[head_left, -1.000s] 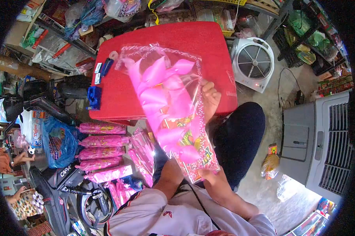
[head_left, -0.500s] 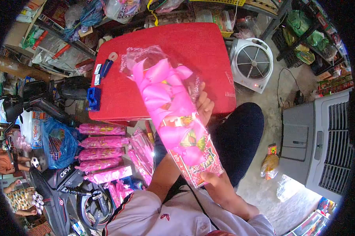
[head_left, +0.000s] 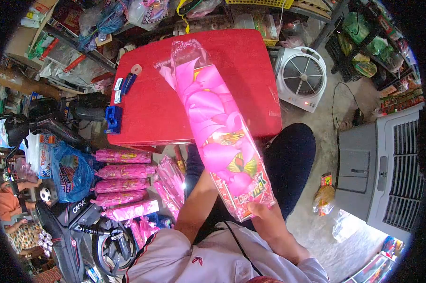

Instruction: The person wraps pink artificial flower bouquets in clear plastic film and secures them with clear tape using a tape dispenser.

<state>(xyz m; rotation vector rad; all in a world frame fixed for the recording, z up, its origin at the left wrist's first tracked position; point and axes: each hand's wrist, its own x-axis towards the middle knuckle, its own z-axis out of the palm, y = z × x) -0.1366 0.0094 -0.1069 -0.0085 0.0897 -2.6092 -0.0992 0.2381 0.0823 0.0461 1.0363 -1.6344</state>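
Desk: Where is the pink packet (head_left: 220, 137)?
Photographer: It is slanting above the red table (head_left: 151, 104), with the right hand (head_left: 264, 217) clamping its fingers on the lower end.
Desk: And the left hand?
Photographer: It is hiding behind the packet, so I cannot tell its grip.

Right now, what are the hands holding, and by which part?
A long pink packet; the right hand grips its lower end. The left hand is hidden behind it.

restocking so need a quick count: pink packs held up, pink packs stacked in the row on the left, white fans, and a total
pink pack held up: 1
pink packs in the left row: 5
white fan: 1
total: 7
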